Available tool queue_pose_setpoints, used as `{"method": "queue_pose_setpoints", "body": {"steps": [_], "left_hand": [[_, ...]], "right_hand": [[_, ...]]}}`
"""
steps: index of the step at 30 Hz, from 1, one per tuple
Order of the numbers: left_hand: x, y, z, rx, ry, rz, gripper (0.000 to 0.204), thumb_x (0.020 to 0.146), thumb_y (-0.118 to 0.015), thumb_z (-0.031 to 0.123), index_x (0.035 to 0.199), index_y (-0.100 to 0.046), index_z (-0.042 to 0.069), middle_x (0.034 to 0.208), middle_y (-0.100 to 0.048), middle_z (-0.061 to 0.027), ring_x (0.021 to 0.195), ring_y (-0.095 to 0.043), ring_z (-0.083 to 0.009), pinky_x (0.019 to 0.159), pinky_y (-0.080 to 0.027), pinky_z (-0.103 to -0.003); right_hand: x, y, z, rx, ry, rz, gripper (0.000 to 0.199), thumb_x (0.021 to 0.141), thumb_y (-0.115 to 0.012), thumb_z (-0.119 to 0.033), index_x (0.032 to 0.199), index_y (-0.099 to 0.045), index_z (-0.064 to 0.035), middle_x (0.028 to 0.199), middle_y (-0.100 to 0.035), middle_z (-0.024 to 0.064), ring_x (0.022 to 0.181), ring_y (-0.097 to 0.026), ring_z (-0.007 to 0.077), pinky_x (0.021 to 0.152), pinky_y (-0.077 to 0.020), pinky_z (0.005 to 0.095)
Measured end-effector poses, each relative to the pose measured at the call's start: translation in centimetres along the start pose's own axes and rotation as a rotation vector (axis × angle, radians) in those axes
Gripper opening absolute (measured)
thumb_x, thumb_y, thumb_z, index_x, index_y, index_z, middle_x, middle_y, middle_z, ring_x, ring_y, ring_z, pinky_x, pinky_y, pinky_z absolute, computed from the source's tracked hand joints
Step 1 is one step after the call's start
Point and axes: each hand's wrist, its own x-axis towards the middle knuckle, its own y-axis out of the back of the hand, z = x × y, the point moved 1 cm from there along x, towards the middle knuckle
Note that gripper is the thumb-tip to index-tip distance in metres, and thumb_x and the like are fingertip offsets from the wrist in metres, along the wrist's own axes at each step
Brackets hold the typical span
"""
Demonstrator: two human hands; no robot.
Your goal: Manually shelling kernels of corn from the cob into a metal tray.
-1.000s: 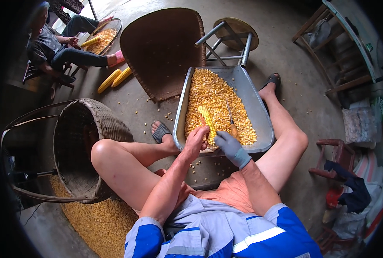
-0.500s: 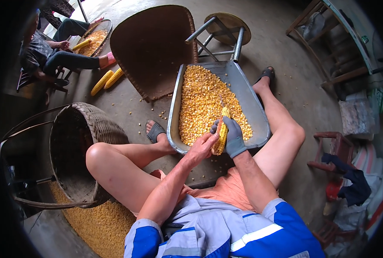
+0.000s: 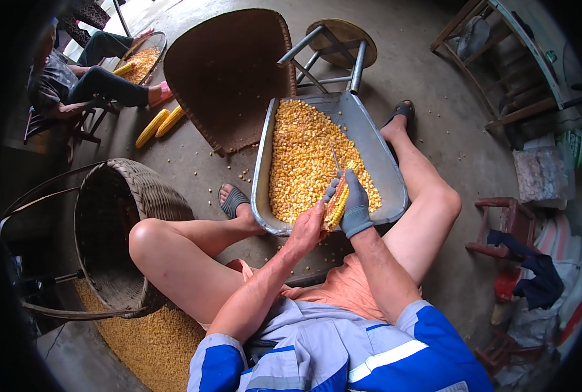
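Observation:
A corn cob slants over the near end of a grey metal tub, which is heaped with loose yellow kernels. Reddish bare rows show along the cob's left side, and yellow kernels still cover its right side. My bare left hand grips the lower end of the cob. My right hand, in a grey glove, is closed round its upper part. A thin metal rod sticks up beside the gloved fingers; its lower end is hidden, so how it is held cannot be made out.
A wicker basket lies tipped at my left, by a kernel heap. Beyond the tub stand a brown woven scoop and a tilted stool. Two cobs lie near another seated person. A small red stool is at right.
The cob has turned in my hands, so more of its reddish bare side faces up. My right hand has shifted slightly along it. The other person's arm has moved.

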Motion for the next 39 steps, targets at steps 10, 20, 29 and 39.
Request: {"method": "queue_pose_setpoints", "body": {"steps": [10,20,29,39], "left_hand": [[0.5,0.0,-0.9,0.286,-0.125,0.079,0.045,0.1,-0.039,0.036,0.09,-0.061,-0.001,0.069,-0.055,-0.0011,0.062,-0.047,-0.0099,0.057,-0.041,-0.026],[0.1,0.0,0.6,0.474,-0.143,0.064,0.041,0.098,-0.043,0.036,0.09,-0.061,0.0,0.066,-0.054,-0.001,0.061,-0.049,-0.0096,0.055,-0.042,-0.026],[1.0,1.1,-1.4,0.188,-0.164,0.103,0.041,0.099,-0.041,0.033,0.086,-0.061,0.0,0.066,-0.054,-0.002,0.061,-0.049,-0.0099,0.055,-0.043,-0.028],[0.8,0.7,0.2,0.485,-0.263,0.123,0.042,0.094,-0.05,0.038,0.088,-0.061,-0.002,0.062,-0.054,-0.0084,0.061,-0.049,-0.0123,0.055,-0.043,-0.032]], "right_hand": [[-0.1,0.1,0.3,-0.049,-0.006,0.038,0.035,0.091,-0.056,-0.037,0.102,-0.05,-0.0048,0.074,-0.053,0.0052,0.057,-0.054,0.0168,0.052,-0.0491,0.0314],[-0.5,-0.1,0.7,-0.126,0.011,-0.022,0.031,0.091,-0.056,-0.032,0.105,-0.051,-0.0044,0.074,-0.054,0.0046,0.059,-0.055,0.0153,0.054,-0.0488,0.0283],[-0.7,-0.2,1.0,-0.214,0.012,-0.056,0.03,0.092,-0.055,-0.033,0.1,-0.054,-0.0035,0.074,-0.056,0.0053,0.063,-0.057,0.0156,0.058,-0.0496,0.0278],[-2.4,-1.0,1.3,-0.335,0.072,-0.084,0.028,0.09,-0.058,-0.031,0.088,-0.059,-0.0037,0.075,-0.062,0.0059,0.066,-0.06,0.0141,0.062,-0.0497,0.0276]]}}
